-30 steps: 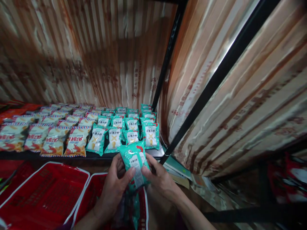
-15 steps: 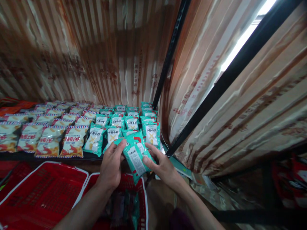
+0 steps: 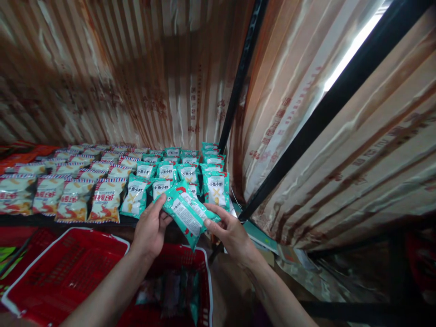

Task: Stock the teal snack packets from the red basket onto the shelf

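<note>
A teal snack bag is held tilted in front of the shelf, its printed white panel facing me. My left hand pinches its upper left side, thumb on top and fingers beneath. My right hand grips the right end, with the thumb on the near face. Just behind stand rows of matching teal bags, partly hidden by the held one. Another upright teal bag stands at the right end of the shelf.
White-and-orange snack bags fill the shelf's left part. Below are a red basket and a second red basket containing several packets. A black metal post slants up on the right, before striped curtains.
The held bag has turned so its lower end swings slightly left and its face tilts more. Both hands still grip it; my left hand has shifted a little left.
</note>
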`<state>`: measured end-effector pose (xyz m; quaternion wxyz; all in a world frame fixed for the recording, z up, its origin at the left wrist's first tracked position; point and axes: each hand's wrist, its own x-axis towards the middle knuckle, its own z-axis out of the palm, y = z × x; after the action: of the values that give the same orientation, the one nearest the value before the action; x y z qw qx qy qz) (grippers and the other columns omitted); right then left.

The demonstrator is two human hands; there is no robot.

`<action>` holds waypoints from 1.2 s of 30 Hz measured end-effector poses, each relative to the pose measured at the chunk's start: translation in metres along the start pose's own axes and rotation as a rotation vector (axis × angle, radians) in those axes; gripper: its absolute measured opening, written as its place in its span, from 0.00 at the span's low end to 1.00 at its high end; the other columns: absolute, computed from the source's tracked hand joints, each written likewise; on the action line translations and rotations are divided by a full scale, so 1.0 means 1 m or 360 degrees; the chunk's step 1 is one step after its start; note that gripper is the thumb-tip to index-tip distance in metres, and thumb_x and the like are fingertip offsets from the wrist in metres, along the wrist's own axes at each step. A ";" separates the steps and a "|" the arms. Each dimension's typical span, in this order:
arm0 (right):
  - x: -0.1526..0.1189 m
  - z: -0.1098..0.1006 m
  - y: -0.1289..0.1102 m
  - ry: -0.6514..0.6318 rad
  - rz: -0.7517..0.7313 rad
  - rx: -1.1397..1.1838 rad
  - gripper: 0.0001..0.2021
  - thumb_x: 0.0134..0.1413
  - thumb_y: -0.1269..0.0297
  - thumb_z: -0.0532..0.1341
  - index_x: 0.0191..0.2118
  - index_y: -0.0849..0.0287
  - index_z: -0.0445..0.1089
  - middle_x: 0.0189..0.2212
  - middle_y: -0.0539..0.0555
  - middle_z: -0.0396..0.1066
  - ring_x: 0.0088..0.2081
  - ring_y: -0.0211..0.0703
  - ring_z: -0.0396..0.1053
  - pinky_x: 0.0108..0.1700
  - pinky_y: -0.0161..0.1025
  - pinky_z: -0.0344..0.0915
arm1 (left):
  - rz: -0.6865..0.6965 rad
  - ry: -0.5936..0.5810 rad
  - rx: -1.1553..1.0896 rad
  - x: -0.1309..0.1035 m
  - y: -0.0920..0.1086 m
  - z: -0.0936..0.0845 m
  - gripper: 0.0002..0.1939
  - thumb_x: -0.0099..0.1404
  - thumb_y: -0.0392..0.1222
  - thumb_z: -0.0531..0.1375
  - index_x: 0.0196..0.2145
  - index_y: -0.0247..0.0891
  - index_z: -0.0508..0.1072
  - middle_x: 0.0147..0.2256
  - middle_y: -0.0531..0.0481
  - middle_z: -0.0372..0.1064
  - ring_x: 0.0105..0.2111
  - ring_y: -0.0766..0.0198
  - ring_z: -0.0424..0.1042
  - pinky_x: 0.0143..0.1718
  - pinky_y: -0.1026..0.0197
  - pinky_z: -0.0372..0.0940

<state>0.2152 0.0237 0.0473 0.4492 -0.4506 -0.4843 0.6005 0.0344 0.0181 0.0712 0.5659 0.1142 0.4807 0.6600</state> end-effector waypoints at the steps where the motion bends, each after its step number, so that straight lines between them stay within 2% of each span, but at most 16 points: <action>1: 0.001 0.001 0.000 0.0001 0.0000 0.0032 0.26 0.37 0.57 0.71 0.46 0.62 0.71 0.27 0.49 0.74 0.25 0.36 0.68 0.26 0.33 0.63 | -0.0001 -0.0021 0.0003 0.001 0.000 -0.001 0.05 0.62 0.37 0.59 0.35 0.35 0.74 0.34 0.49 0.76 0.28 0.67 0.75 0.29 0.65 0.71; 6: 0.000 0.010 0.006 0.0058 -0.0048 0.0078 0.25 0.39 0.57 0.70 0.45 0.61 0.71 0.26 0.48 0.74 0.24 0.36 0.68 0.26 0.34 0.64 | 0.0020 -0.0249 -0.0094 0.000 0.000 -0.007 0.07 0.63 0.39 0.59 0.37 0.35 0.73 0.39 0.47 0.76 0.36 0.64 0.76 0.35 0.64 0.70; 9: -0.005 0.022 0.013 0.0065 -0.0163 0.0157 0.22 0.42 0.56 0.69 0.44 0.59 0.70 0.36 0.52 0.75 0.34 0.42 0.72 0.35 0.36 0.68 | -0.0009 -0.0416 -0.0084 -0.007 0.000 -0.008 0.09 0.60 0.41 0.61 0.39 0.36 0.73 0.41 0.46 0.75 0.39 0.61 0.75 0.36 0.64 0.69; 11: -0.009 0.031 0.016 0.0064 -0.0226 0.0199 0.20 0.45 0.56 0.68 0.44 0.58 0.69 0.42 0.55 0.74 0.43 0.46 0.72 0.41 0.39 0.69 | -0.0006 -0.0510 0.0003 -0.013 0.000 -0.007 0.15 0.57 0.40 0.63 0.43 0.39 0.71 0.41 0.48 0.75 0.41 0.60 0.75 0.37 0.65 0.68; 15: -0.012 0.041 0.017 0.0083 -0.0312 0.0087 0.18 0.50 0.56 0.65 0.44 0.58 0.67 0.45 0.56 0.73 0.48 0.50 0.69 0.44 0.41 0.68 | 0.0040 -0.0624 0.0071 -0.021 -0.002 -0.008 0.26 0.54 0.37 0.65 0.51 0.41 0.67 0.43 0.48 0.75 0.44 0.59 0.73 0.43 0.62 0.66; 22: -0.012 0.043 0.020 0.0137 -0.0461 -0.0147 0.17 0.53 0.56 0.62 0.46 0.58 0.65 0.43 0.56 0.71 0.45 0.48 0.69 0.45 0.41 0.68 | 0.0054 -0.0573 0.0060 -0.018 -0.003 -0.009 0.27 0.52 0.39 0.66 0.50 0.40 0.67 0.44 0.47 0.74 0.46 0.56 0.72 0.46 0.58 0.65; 24: -0.013 0.043 0.021 0.0241 -0.0607 -0.0344 0.16 0.56 0.59 0.60 0.49 0.57 0.64 0.46 0.57 0.70 0.48 0.48 0.68 0.47 0.43 0.67 | 0.0053 -0.0532 0.0057 -0.017 -0.003 -0.007 0.26 0.52 0.38 0.66 0.50 0.40 0.68 0.43 0.47 0.75 0.46 0.57 0.72 0.47 0.59 0.65; 27: -0.014 0.041 0.020 0.0374 -0.0988 -0.0792 0.13 0.58 0.65 0.58 0.49 0.55 0.64 0.51 0.59 0.65 0.52 0.50 0.64 0.51 0.47 0.64 | 0.0023 -0.0515 0.0048 -0.018 -0.002 -0.006 0.25 0.52 0.39 0.66 0.49 0.40 0.69 0.42 0.48 0.75 0.45 0.58 0.73 0.46 0.60 0.65; 30: -0.015 0.039 0.014 0.0454 -0.1323 -0.1163 0.11 0.57 0.70 0.58 0.46 0.54 0.66 0.49 0.58 0.65 0.51 0.50 0.64 0.51 0.50 0.63 | 0.0015 -0.0515 0.0056 -0.020 -0.001 -0.005 0.26 0.52 0.39 0.66 0.49 0.40 0.68 0.43 0.48 0.75 0.44 0.58 0.73 0.45 0.60 0.66; 32: -0.017 0.038 0.009 0.0479 -0.1441 -0.1312 0.11 0.56 0.72 0.58 0.45 0.54 0.67 0.46 0.57 0.66 0.48 0.49 0.64 0.50 0.50 0.63 | 0.0027 -0.0529 0.0074 -0.022 -0.002 -0.005 0.26 0.53 0.39 0.65 0.50 0.40 0.68 0.44 0.48 0.74 0.44 0.58 0.73 0.45 0.61 0.66; 36: -0.019 0.038 0.003 0.0429 -0.1482 -0.1439 0.14 0.55 0.74 0.56 0.48 0.56 0.66 0.44 0.57 0.68 0.48 0.49 0.64 0.50 0.49 0.63 | 0.0029 -0.0552 0.0068 -0.024 -0.005 -0.004 0.26 0.54 0.39 0.65 0.51 0.40 0.67 0.44 0.48 0.74 0.46 0.58 0.72 0.47 0.60 0.65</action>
<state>0.1812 -0.0025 0.0511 0.4852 -0.4094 -0.7724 0.0196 0.0429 -0.0050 0.0749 0.6318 0.2428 0.3888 0.6251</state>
